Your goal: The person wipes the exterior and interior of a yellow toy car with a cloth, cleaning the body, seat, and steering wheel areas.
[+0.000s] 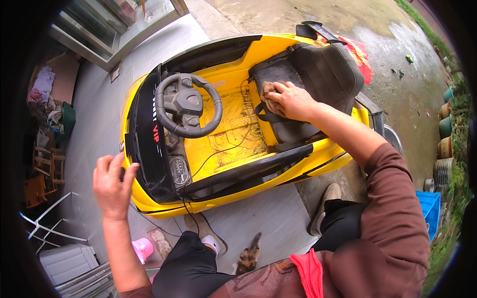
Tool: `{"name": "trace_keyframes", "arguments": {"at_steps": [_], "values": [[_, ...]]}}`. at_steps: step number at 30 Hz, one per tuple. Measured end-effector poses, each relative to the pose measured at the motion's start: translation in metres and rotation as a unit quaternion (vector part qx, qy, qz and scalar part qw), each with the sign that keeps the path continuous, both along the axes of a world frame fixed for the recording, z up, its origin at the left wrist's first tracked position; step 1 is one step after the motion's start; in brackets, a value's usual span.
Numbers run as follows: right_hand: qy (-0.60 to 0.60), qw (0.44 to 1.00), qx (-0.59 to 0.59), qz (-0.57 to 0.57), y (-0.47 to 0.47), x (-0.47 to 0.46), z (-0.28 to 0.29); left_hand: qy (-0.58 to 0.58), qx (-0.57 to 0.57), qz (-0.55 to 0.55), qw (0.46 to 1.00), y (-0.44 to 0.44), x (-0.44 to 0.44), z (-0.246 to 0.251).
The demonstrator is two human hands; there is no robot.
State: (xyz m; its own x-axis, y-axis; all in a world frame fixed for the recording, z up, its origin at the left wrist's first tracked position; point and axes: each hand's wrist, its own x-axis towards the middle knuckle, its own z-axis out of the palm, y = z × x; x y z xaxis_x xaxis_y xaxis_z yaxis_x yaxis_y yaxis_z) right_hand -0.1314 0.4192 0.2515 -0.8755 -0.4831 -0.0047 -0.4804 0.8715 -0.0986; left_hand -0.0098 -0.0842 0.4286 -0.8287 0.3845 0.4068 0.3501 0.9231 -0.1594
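A yellow ride-on toy car (231, 123) stands before me, its floor smeared with dirt and bits of plant. On its black seat (277, 70), my right hand (292, 100) presses a crumpled brown cloth (271, 100) near the front edge. My left hand (113, 182) hovers beside the car's front end, fingers apart and holding nothing; whether it touches the body I cannot tell. Between the hands is the black steering wheel (188, 105). The black dashboard (145, 141) bears writing. A thin dark cable (220, 151) runs across the floor and over the car's side.
A small cat (249, 257) is on the tiles between my feet. Close to my left leg stands a pink plastic container (142, 249). A metal rack (52, 223) and wooden chairs (48, 167) are at the left, flower pots (445, 126) and a blue crate (428, 212) at the right.
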Motion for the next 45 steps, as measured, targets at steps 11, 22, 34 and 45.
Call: {"name": "trace_keyframes", "arguments": {"at_steps": [11,22,34,45], "values": [[0.015,0.988,-0.01,-0.151,-0.008,-0.059,-0.019,-0.131,-0.014,-0.211,0.968,0.125,-0.001,-0.052],[-0.065,0.945,-0.086,-0.308,0.03,-0.099,0.002,-0.125,0.086,-0.227,0.962,0.12,-0.001,-0.077],[0.003,0.998,-0.041,0.053,-0.016,-0.028,-0.015,-0.122,0.095,-0.232,0.96,0.121,-0.001,-0.076],[0.017,0.986,-0.017,-0.165,0.026,-0.085,0.011,-0.116,0.092,-0.235,0.961,0.121,-0.002,-0.079]]}}
